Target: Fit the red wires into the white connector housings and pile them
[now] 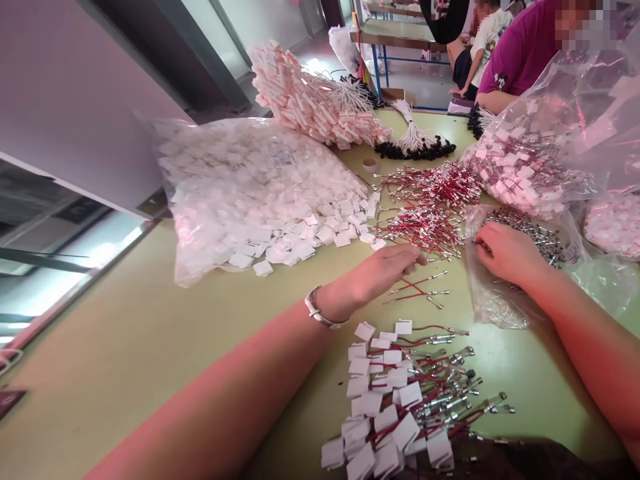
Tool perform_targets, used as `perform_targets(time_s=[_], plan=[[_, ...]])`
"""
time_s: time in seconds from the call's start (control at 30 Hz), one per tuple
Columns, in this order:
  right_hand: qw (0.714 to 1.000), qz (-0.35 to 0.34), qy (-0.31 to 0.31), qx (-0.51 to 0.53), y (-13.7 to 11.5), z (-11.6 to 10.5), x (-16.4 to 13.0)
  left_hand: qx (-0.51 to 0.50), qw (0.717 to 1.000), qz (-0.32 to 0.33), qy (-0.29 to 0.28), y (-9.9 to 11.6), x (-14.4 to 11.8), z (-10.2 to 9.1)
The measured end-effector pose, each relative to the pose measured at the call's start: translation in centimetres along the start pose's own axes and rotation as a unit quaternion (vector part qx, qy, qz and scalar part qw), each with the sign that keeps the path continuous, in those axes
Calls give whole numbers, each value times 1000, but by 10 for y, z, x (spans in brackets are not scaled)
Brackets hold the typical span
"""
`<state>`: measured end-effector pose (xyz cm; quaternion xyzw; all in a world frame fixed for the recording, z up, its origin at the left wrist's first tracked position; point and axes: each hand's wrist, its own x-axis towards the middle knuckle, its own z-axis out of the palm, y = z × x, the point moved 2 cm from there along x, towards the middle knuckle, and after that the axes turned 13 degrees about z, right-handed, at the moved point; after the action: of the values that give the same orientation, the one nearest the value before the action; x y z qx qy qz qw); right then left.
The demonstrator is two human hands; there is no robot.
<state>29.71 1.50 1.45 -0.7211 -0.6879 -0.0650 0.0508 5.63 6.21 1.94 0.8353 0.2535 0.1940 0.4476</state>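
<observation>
left fingers: left hand [383,270] palm down, fingers stretched almost flat and loosely together, tips on the near edge of the red wire pile [423,227] — nothing visibly pinched, grip under the palm cannot be told.
right fingers: right hand [505,252] curled, fingertips tucked down into the open clear bag [495,293] among the small metal parts [543,240]; whether they pinch one cannot be told — the tips are hidden.
left wrist: pale bracelet [320,312] on it, forearm crossing the table from lower left.
loose wires: a few single red wires [417,290] just below the left hand, lying flat, long axes roughly left-right, metal terminals toward the right.
red wire pile: between the two hands and beyond them, strands mostly left-right, silver terminals at the ends, heaped and tangled.
finished pile: white-tagged wires [400,393] near the bottom edge, white tags to the left, metal ends fanned out to the right and up-right.
clear bag: lies crumpled on the table under the right hand, mouth facing left toward the wire pile.
white tags: big torn plastic sack of white squares [250,193] to the left of the wire pile, spilling out toward it.
far end: stacked white-pink bundle [310,100], black-tipped white wire bunch [415,140], more filled bags [530,160] on the right.
table: pale green top [125,347].
others: a person in a purple shirt [525,47] seated at the far right corner.
</observation>
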Motion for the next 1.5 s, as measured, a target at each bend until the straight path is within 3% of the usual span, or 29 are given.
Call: perform_targets(time_s=[0.1,0.23,0.33,0.47,0.63,0.77,0.87,0.93,1.0,1.07,1.13,1.2,1.27,1.33,1.4,1.5], plan=[[985,51,14,165,-13,-12,-9,-34,999,5,-3,2,0,8],[938,16,-44,343,-47,-14,-26,-81,996,24,-15,2,2,19],[922,15,-44,384,-62,-7,-32,-85,996,23,1,0,2,23],[906,21,-65,419,-63,0,-31,-67,996,55,-6,1,1,23],[853,61,-140,500,-60,1,-32,-60,995,74,-5,2,0,24],[877,43,-111,465,-61,1,-33,-20,996,87,-7,0,0,23],[916,6,-84,393,-60,-1,-33,95,986,138,-14,-2,0,23],[934,-21,-95,343,-60,-2,-34,198,961,187,-38,-2,-2,26],[934,-17,-135,330,-59,-3,-34,285,927,231,-75,-1,-5,30],[918,28,-186,350,-58,-3,-35,333,903,253,-99,0,-5,34],[904,69,-215,363,-56,-2,-34,344,897,256,-104,2,-3,34],[909,76,-215,350,-54,-1,-32,312,906,264,-108,2,3,31],[921,57,-201,328,-52,-1,-30,266,920,277,-78,0,11,25],[926,23,-197,321,-53,-1,-29,257,925,279,-13,-5,21,20],[928,-14,-199,313,-56,-3,-29,303,916,259,42,-13,28,21],[943,-32,-169,284,-54,-11,-26,384,893,226,55,-25,33,29]])
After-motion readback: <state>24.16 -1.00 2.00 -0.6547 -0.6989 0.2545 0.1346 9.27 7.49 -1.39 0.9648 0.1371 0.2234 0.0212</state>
